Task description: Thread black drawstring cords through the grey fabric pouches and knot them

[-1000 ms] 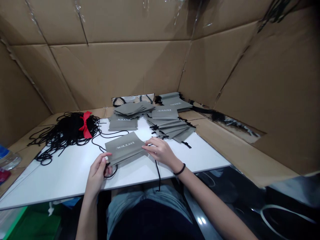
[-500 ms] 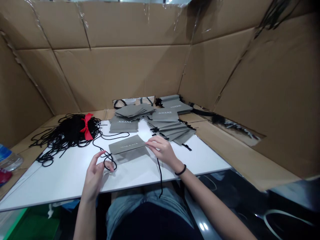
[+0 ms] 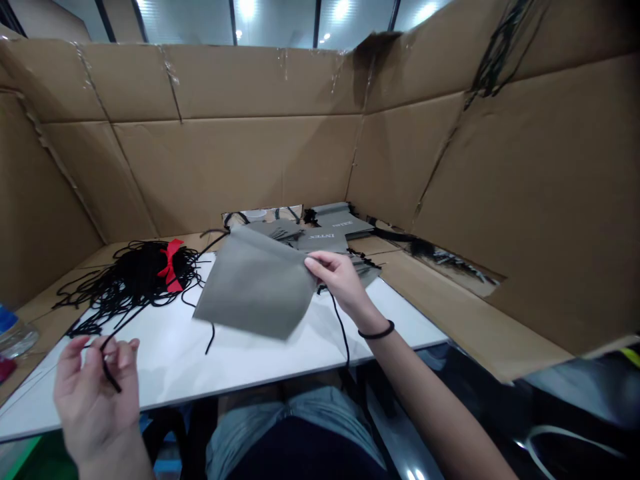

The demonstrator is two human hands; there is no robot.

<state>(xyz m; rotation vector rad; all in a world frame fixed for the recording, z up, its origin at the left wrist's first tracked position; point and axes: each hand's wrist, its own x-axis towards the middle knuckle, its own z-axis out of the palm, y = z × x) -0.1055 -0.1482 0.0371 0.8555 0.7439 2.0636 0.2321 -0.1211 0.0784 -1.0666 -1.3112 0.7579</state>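
My right hand [image 3: 340, 283] pinches the upper right corner of a grey fabric pouch [image 3: 257, 287], held up over the white table with its plain side toward me. At the lower left, my left hand [image 3: 100, 380] has its fingers curled round a black cord [image 3: 131, 320]. That cord runs up toward the pouch's upper left corner. Another length of black cord [image 3: 340, 320] hangs below my right hand. Behind the pouch lie stacked grey pouches [image 3: 320, 239] with white lettering, partly hidden by it.
A bundle of black cords [image 3: 130, 273] tied with a red ribbon [image 3: 173, 265] lies on the left. Beyond it stands a clear bottle [image 3: 17, 333] with a blue label. Tall cardboard walls [image 3: 240, 160] enclose the white table [image 3: 240, 370] at the back and sides.
My left hand has pulled away to the left and toward me with the cord. The pouch has been raised and turned, its lettered face no longer showing. The view has tilted upward.
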